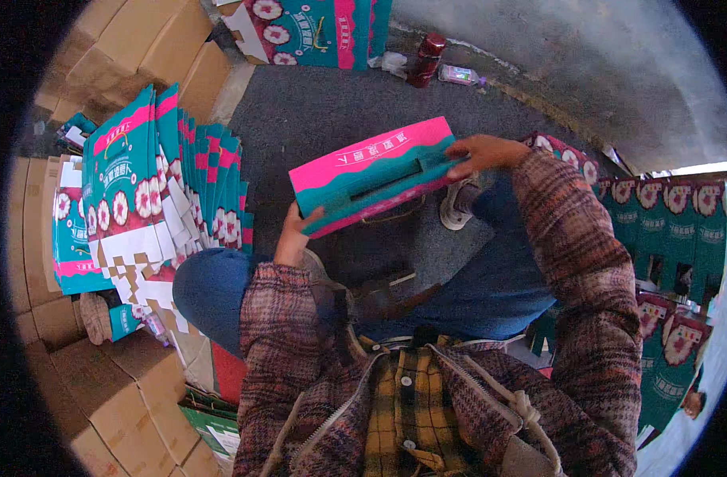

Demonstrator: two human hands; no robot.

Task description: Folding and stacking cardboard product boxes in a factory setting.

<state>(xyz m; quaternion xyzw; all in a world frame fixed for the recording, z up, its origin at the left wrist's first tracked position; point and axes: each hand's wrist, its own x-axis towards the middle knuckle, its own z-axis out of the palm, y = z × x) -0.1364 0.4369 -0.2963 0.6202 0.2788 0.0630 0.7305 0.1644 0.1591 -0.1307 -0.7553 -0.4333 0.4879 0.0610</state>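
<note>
A pink and teal carton [371, 171] is held up in front of me, tilted, its right end higher than its left. A dark slot runs along its teal face, and a thin cord handle hangs below its lower edge. My left hand [294, 232] grips the lower left corner, thumb on the near face. At the upper right end, my right hand [484, 154] holds the edge with its fingers bent over it. The fingertips behind the carton are hidden.
Flat printed cartons [121, 187] lean in a stack on the left, beside brown cardboard boxes [133, 397]. Rows of assembled teal cartons [662, 230] stand at the right. On the dark floor, a dark red flask [427, 60] and a plastic bottle [461, 75] lie near the wall.
</note>
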